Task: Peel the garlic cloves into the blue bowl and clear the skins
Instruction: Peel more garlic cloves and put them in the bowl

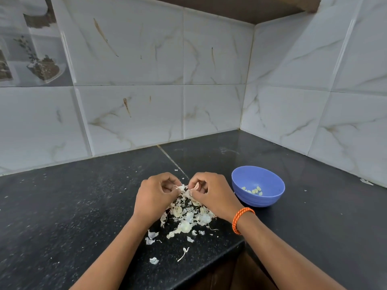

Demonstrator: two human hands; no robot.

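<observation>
We pinch garlic clove [195, 186] between left hand [156, 195] and right hand [211, 192], directly above skins [188, 216], catching debris; blue bowl [272, 197] at 3 o'clock, within reach.

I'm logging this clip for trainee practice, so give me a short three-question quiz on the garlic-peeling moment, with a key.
1. True or false: the blue bowl already holds peeled garlic cloves.
2. Which wrist wears the orange braided band? A) left B) right C) neither
3. Fill in: the pile of garlic skins lies on the black ____, below the left hand and right hand.

Key
1. True: a few pale cloves lie at its bottom.
2. B: the band sits on the right wrist, beside the bowl.
3. Countertop. Both hands pinch a garlic piece between them, above the pile.
</observation>
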